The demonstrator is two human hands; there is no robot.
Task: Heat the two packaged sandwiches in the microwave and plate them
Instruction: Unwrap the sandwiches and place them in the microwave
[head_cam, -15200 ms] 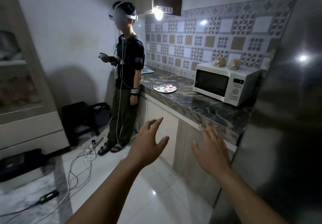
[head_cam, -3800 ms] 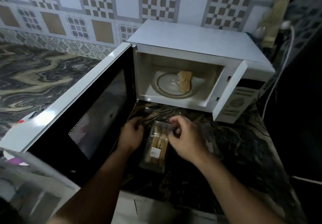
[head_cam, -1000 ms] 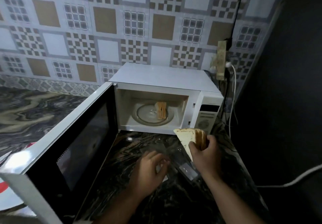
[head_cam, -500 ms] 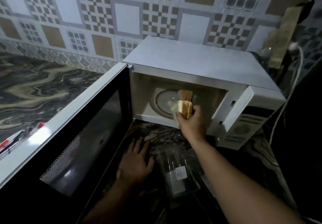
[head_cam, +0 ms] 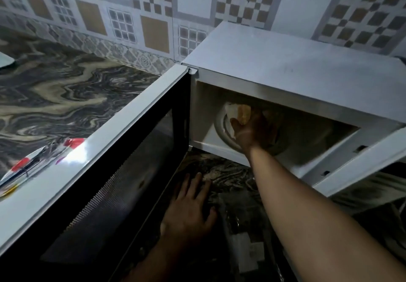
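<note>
Two hands are showing. The right hand (head_cam: 254, 131) is reaching inside the microwave (head_cam: 292, 79), its fingers (head_cam: 236, 123) curling round a sandwich (head_cam: 240, 113) and holding it over the glass turntable (head_cam: 222, 128); the bread is showing pale on its 9 o'clock side and browner toward 3 o'clock. Just at 3 o'clock of that hand a tan shape is lying in the cavity, too blurred and too hidden by the hand to name. The left hand (head_cam: 190, 211) is resting palm down on the marbled table (head_cam: 55, 88) at 6 o'clock of the cavity, its fingers (head_cam: 198, 185) lying straight and spread and gripping nothing.

At 3 o'clock of the left hand, partly under the right forearm, an opened clear plastic sandwich package (head_cam: 246, 237) is lying on the table; nothing is showing inside it. A white label (head_cam: 254, 252) is sitting on it, but its print is too small and dim for reading.

The microwave door (head_cam: 114, 183) is standing wide open toward 8 o'clock, its dark mesh window facing the camera. Beyond the door, at 9 o'clock, a white plate (head_cam: 33, 163) with red spots is lying on the table with a dark utensil across it. A patterned tile wall (head_cam: 153, 7) is running behind everything at 12 o'clock.
</note>
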